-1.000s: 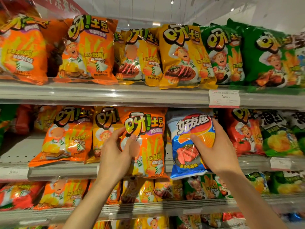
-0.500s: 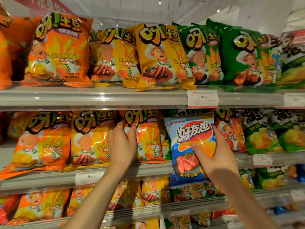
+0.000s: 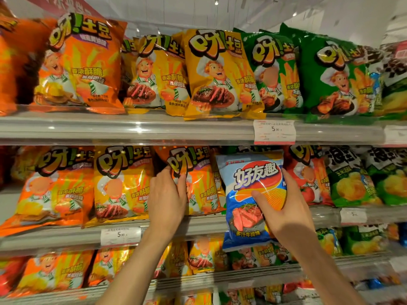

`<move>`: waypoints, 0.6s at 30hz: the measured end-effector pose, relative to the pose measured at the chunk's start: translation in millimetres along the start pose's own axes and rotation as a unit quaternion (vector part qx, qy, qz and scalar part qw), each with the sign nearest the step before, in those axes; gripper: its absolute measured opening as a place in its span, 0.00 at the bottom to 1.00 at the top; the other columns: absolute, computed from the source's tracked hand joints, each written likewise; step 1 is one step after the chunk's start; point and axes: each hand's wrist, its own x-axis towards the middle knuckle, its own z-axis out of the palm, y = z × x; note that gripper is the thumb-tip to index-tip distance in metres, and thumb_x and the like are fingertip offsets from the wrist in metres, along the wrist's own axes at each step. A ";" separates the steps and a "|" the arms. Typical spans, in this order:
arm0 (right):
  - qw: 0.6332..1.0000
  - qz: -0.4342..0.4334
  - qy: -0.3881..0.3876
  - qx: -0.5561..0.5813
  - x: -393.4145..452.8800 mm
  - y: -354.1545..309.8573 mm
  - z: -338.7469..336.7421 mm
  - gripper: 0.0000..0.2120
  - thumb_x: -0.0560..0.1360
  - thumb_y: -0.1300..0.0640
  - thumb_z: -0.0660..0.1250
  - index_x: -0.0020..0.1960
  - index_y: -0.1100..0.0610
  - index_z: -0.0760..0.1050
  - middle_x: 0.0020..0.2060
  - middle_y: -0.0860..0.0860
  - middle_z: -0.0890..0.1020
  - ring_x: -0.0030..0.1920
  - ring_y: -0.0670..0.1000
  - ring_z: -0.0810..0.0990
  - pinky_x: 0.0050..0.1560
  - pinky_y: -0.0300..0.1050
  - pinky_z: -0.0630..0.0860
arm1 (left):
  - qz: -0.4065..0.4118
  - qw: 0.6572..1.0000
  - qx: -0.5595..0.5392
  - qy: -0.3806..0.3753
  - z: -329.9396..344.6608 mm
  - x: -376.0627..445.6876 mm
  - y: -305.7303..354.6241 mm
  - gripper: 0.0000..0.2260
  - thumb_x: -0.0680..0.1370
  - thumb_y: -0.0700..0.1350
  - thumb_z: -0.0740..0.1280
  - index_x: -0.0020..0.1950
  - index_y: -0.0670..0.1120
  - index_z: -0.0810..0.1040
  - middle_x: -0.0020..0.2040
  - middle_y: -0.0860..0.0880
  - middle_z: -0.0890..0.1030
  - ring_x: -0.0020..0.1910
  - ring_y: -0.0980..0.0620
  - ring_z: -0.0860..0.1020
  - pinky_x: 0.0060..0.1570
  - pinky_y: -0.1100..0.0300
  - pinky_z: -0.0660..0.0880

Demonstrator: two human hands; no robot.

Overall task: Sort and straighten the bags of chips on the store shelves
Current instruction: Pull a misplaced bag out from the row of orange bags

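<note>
Right hand (image 3: 284,208) grips a glossy blue-and-white foil chip bag with a red-orange logo and steak picture (image 3: 248,190), thumb across the front, fingers curled round its right edge. Bag is upright, held in front of the middle shelf's front rail (image 3: 66,236), its bottom hanging below the rail and covering part of the lower-shelf bags. It sits between the orange bags to its left and a red foil chip bag with tomato picture (image 3: 308,177) just to its right; whether it rests on the shelf cannot be told.

Left hand (image 3: 167,194) is on the middle shelf, fingers curled over the left edge of an orange foil chip bag with chef cartoon and purple flavour band (image 3: 198,181), thumb pressed on its front near the logo. That bag stands upright, leaning slightly back, touching a yellow-orange foil chef bag with steak picture (image 3: 123,181) on its left. Further left, another orange chef bag (image 3: 52,188) tilts forward over the rail.

Top shelf: a row of orange chef bag (image 3: 83,67), two yellow chef bags (image 3: 215,73), two green chef bags (image 3: 330,78), all upright, overlapping. White price tag (image 3: 274,130) clipped on the top rail, another white price tag (image 3: 120,235) on the middle rail. Far right of the middle shelf holds green bags with black lettering (image 3: 352,179). Lower shelf bags are partly hidden, blurred.
</note>
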 end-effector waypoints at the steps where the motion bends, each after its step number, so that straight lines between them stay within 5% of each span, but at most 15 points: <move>1: 1.000 -0.003 0.000 0.004 -0.9 -0.4 2.0 0.45 0.69 0.27 0.68 0.78 0.41 0.56 0.70 0.45 0.75 0.70 0.51 0.74 0.68 0.60 0.74 | 0.010 1.000 0.010 -0.009 -1.9 0.5 -1.3 0.24 0.83 0.54 0.61 0.69 0.35 0.71 0.52 0.40 0.82 0.56 0.40 0.78 0.48 0.50 0.75; 3: 1.000 -0.012 0.003 0.013 -4.4 -3.0 5.0 0.42 0.72 0.33 0.71 0.79 0.44 0.58 0.69 0.45 0.75 0.70 0.49 0.74 0.69 0.59 0.73 | 0.019 0.999 0.020 -0.023 -5.3 2.9 -3.3 0.26 0.83 0.57 0.60 0.70 0.37 0.70 0.50 0.42 0.82 0.55 0.42 0.78 0.47 0.51 0.76; 7: 0.999 -0.034 0.024 0.025 -7.5 -2.9 11.2 0.39 0.73 0.42 0.74 0.78 0.50 0.61 0.66 0.46 0.78 0.67 0.47 0.76 0.68 0.57 0.74 | 0.020 1.000 -0.018 -0.010 -14.9 -0.5 -6.8 0.31 0.81 0.57 0.63 0.75 0.37 0.64 0.61 0.40 0.77 0.62 0.42 0.75 0.57 0.51 0.75; 12: 0.995 -0.071 0.054 0.033 -12.3 -6.0 19.5 0.40 0.74 0.39 0.72 0.78 0.55 0.62 0.66 0.50 0.79 0.66 0.48 0.78 0.66 0.53 0.77 | 0.038 0.994 -0.095 0.029 -36.7 -23.0 -4.5 0.28 0.80 0.59 0.63 0.76 0.49 0.64 0.66 0.48 0.71 0.62 0.51 0.73 0.57 0.55 0.75; 15: 0.994 -0.079 0.064 0.036 -17.8 -13.6 27.1 0.39 0.75 0.39 0.71 0.78 0.56 0.63 0.67 0.51 0.78 0.65 0.48 0.79 0.64 0.50 0.78 | 0.053 0.981 -0.174 -0.071 -48.0 -40.3 3.2 0.25 0.79 0.61 0.64 0.75 0.58 0.66 0.61 0.60 0.72 0.55 0.65 0.73 0.51 0.72 0.70; 18: 0.993 -0.090 0.052 0.055 -25.0 -18.3 38.1 0.35 0.75 0.41 0.72 0.76 0.52 0.64 0.66 0.46 0.78 0.62 0.43 0.80 0.62 0.47 0.79 | 0.032 0.948 -0.249 -0.198 -55.0 -53.6 7.6 0.29 0.76 0.66 0.64 0.76 0.69 0.58 0.67 0.62 0.72 0.60 0.64 0.77 0.53 0.68 0.74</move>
